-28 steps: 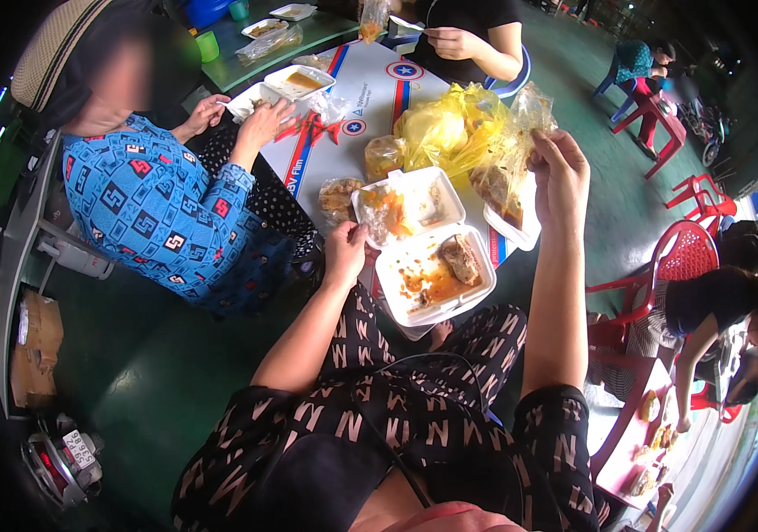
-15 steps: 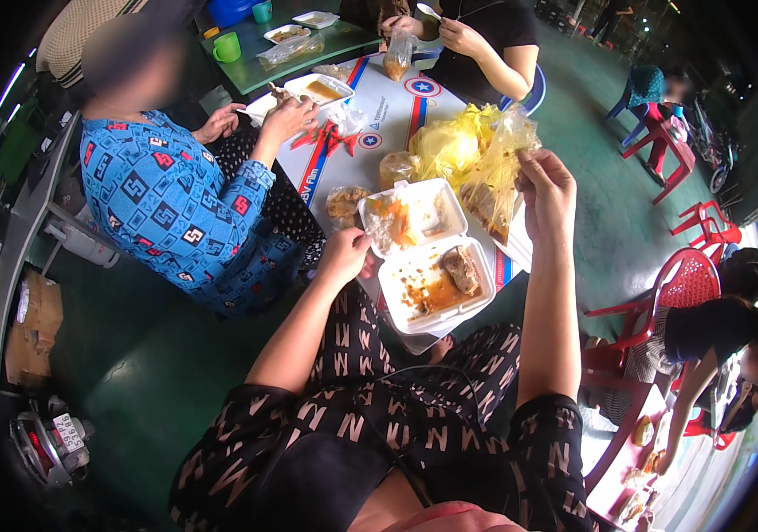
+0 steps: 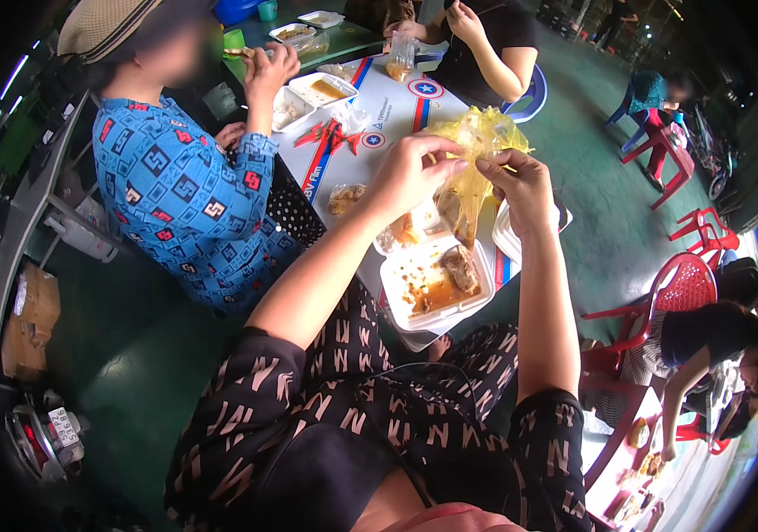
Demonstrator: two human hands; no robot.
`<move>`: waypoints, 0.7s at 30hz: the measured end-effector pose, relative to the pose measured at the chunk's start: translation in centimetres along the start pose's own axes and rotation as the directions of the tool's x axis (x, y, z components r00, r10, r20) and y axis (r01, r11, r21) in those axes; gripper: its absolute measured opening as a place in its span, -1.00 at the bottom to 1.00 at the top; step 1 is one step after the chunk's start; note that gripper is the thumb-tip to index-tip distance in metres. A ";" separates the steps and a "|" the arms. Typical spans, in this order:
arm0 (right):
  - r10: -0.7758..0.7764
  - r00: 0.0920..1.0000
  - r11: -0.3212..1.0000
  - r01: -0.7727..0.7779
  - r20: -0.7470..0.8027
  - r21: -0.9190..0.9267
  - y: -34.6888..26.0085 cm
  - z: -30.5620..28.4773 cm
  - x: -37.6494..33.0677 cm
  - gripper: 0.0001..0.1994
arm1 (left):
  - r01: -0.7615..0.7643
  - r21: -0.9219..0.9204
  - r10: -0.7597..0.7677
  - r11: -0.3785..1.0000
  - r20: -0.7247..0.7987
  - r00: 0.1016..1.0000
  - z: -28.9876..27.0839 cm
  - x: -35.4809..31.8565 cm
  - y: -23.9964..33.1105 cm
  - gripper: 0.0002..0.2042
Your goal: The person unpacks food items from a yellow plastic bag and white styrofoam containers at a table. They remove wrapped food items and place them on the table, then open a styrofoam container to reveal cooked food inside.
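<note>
Above the table's near end, both my hands meet at a thin yellow plastic bag (image 3: 469, 206). My left hand (image 3: 419, 176) pinches its left side between thumb and fingers. On the other side, my right hand (image 3: 521, 184) grips the bag with the fingertips closed. The bag's lower end hangs down brownish, over a white foam food box (image 3: 437, 285). That box lies opened, with orange-brown sauce and a brown lump of food (image 3: 461, 269) in its near half. My hands and the bag partly cover its far half.
A stack of white foam boxes (image 3: 509, 232) stands to the right. Left of my arm lies a small bag of food (image 3: 345, 199). Red gloves or cloth (image 3: 330, 133) rest further off. Someone in a blue patterned shirt (image 3: 184, 191) sits left; another person sits across. Red chairs (image 3: 680, 288) stand right.
My left hand has come up from the box's left edge onto the bag. My right hand has moved left and lowered the bag. The person at left has raised a hand.
</note>
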State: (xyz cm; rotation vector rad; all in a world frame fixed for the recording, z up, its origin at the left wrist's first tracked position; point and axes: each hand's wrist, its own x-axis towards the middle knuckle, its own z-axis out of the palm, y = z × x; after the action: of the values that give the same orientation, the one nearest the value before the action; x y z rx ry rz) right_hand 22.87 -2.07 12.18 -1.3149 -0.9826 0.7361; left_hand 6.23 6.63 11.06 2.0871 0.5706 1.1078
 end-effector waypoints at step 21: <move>0.008 0.999 0.985 -0.002 -0.034 0.175 -2.4 -1.9 -0.8 -0.83 | 0.049 0.066 -0.044 0.997 -0.075 0.996 -2.8 -6.7 -2.9 -0.88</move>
State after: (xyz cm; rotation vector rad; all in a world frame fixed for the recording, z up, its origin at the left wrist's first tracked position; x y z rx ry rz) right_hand 24.05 -3.95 14.42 -1.1738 -0.8669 0.7832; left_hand 0.08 5.25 6.38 2.0871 0.6977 1.1575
